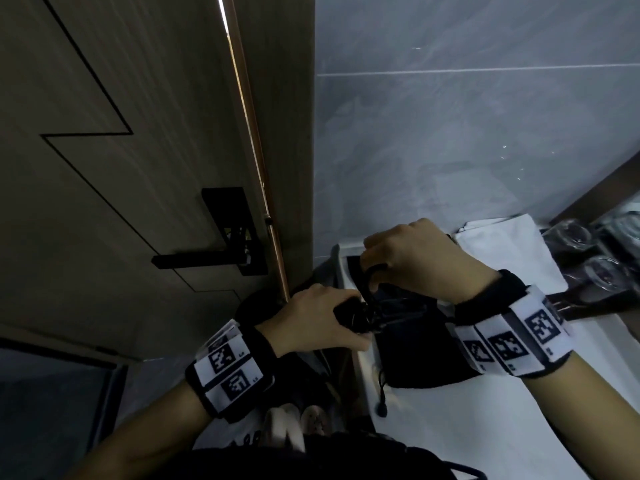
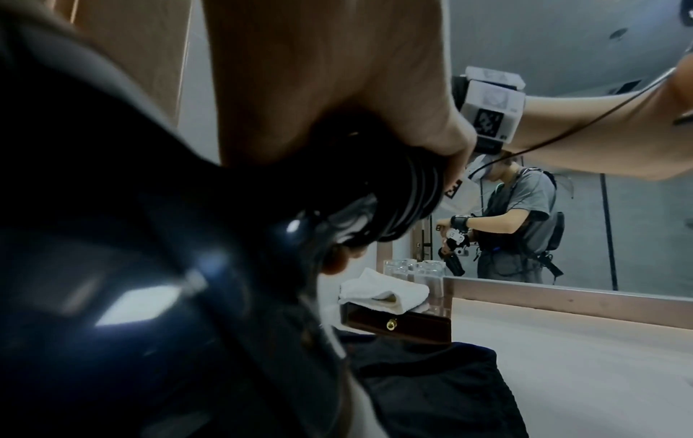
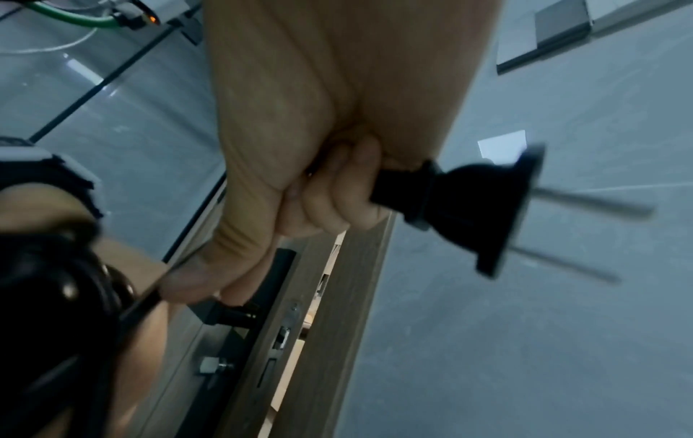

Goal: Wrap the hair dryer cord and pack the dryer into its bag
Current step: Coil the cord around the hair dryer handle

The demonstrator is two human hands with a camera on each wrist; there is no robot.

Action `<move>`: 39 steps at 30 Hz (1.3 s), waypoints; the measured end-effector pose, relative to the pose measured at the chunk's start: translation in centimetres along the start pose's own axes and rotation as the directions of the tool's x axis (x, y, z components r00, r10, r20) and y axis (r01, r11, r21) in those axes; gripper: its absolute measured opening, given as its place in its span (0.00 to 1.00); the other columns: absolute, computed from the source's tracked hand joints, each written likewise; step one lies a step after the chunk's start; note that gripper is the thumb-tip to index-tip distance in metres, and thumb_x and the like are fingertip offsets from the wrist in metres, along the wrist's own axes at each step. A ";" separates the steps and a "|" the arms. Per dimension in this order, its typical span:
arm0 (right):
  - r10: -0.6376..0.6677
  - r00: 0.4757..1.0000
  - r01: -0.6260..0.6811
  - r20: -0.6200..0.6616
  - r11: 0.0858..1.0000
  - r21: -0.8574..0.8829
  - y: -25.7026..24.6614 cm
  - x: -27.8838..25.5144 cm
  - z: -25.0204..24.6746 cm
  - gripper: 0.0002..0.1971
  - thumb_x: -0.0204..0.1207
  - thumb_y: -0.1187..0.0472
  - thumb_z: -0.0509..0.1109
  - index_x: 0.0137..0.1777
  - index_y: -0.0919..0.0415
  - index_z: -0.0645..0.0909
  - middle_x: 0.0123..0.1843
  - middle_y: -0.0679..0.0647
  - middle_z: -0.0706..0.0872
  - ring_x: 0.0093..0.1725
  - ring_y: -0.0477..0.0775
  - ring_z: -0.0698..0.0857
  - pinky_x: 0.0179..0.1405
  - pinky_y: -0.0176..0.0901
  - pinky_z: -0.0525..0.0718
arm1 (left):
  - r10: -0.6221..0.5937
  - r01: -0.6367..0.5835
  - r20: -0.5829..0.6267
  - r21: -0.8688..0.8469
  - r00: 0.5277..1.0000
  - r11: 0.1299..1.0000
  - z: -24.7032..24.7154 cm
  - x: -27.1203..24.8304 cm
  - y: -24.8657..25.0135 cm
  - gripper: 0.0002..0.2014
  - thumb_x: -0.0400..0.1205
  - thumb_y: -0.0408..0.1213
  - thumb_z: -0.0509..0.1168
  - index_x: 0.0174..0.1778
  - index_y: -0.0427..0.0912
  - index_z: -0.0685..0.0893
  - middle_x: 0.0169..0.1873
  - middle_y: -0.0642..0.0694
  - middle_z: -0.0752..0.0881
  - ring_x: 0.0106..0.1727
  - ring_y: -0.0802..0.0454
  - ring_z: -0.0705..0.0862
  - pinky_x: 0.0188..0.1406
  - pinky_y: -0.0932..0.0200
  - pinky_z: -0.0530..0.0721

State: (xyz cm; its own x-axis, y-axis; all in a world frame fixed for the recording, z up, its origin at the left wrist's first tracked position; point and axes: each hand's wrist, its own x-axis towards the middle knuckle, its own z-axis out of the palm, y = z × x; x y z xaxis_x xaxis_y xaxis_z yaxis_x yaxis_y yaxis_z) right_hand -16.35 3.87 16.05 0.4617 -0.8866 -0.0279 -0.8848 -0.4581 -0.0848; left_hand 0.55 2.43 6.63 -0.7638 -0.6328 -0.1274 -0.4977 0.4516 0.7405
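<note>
My left hand (image 1: 332, 323) grips the handle of the glossy black hair dryer (image 2: 112, 281) just off the counter's left end. Several turns of black cord (image 2: 394, 201) lie wound round the handle under its fingers. My right hand (image 1: 377, 268) is a little above and to the right, its fingers curled round the base of the black plug (image 3: 450, 204), whose two metal prongs stick out. A short length of cord (image 3: 142, 305) runs taut from under that thumb back to the dryer. The black drawstring bag (image 1: 422, 355) lies flat on the white counter (image 1: 485, 427) below both hands.
A wooden door with a black lever handle (image 1: 207, 258) stands close on the left. At the counter's far end are a folded white towel (image 1: 502, 244), drinking glasses (image 1: 588, 244) and a dark wooden box (image 2: 397, 323). A mirror (image 2: 600, 222) backs the counter.
</note>
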 end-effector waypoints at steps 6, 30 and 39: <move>-0.142 0.984 0.126 -0.104 0.981 -0.144 -2.5 -0.5 0.9 0.14 0.44 0.67 0.83 0.22 0.56 0.79 0.23 0.51 0.81 0.19 0.56 0.80 0.22 0.34 0.57 | -0.104 0.095 -0.156 -0.061 0.982 0.994 1.2 0.8 -1.5 0.12 0.65 0.52 0.75 0.28 0.57 0.77 0.26 0.62 0.81 0.34 0.69 0.80 0.31 0.76 0.72; 0.491 0.813 -0.399 -0.314 0.861 0.314 2.0 -7.2 7.1 0.13 0.80 0.52 0.64 0.55 0.57 0.86 0.38 0.54 0.80 0.40 0.58 0.82 0.39 0.47 0.75 | -0.124 -0.020 -0.154 -0.704 0.980 0.710 4.1 3.7 -0.5 0.08 0.71 0.47 0.73 0.43 0.61 0.83 0.41 0.58 0.86 0.47 0.63 0.84 0.50 0.65 0.81; 0.722 0.672 -0.272 -0.161 0.443 0.854 2.1 -9.3 10.0 0.12 0.79 0.46 0.60 0.53 0.42 0.85 0.42 0.45 0.90 0.45 0.36 0.87 0.46 0.20 0.77 | -0.102 -0.094 -0.216 -0.739 0.971 0.668 6.7 6.7 1.3 0.18 0.73 0.41 0.73 0.58 0.42 0.81 0.51 0.44 0.87 0.58 0.49 0.85 0.60 0.56 0.82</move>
State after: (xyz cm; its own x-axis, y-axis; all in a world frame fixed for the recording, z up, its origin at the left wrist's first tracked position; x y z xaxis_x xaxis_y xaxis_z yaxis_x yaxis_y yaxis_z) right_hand -21.87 11.80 6.18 -0.3389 -0.9374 0.0801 -0.4648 0.0928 -0.8805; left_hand -7.99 3.00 2.28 -0.6023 -0.7962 -0.0568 0.0430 -0.1035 0.9937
